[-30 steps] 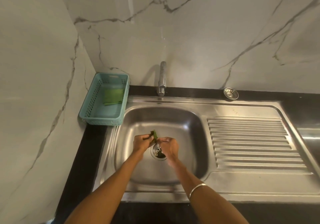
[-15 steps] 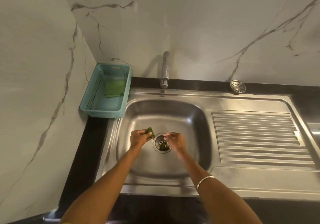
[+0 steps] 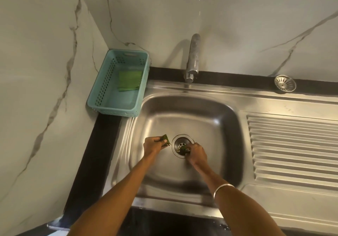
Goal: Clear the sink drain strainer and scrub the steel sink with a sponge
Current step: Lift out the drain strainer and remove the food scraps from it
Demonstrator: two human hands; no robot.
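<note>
Your right hand [image 3: 196, 152] sits at the 4 o'clock edge of the drain [image 3: 182, 145], fingers curled down onto a dark green clump of debris [image 3: 183, 150] in the drain cup; it looks pinched, though the fingertips are partly hidden, so treat that as likely. The debris lies toward 10 o'clock from that hand, just inside the rim, so the coming move is probably a short lift straight up and out. Your left hand [image 3: 154, 144] is at 9 o'clock of the drain, just beside it but not touching the rim, gripping a folded green scrap [image 3: 166, 139] that pokes out toward 2 o'clock. Right hand is the nearer one to the drain; left is acting as the holder for what is picked out. The strainer [image 3: 285, 83] itself is out of the drain, resting on the black desk ledge at about 2 o'clock, well apart from both hands. The green sponge [image 3: 130, 81] lies flat in the teal basket [image 3: 102, 93] at 10 o'clock of the sink [image 3: 225, 118], left hand side, so that hand is closer for it. Scrubbing is not started by the look of it. Tap [image 3: 193, 58] stands at 12 o'clock.
</note>
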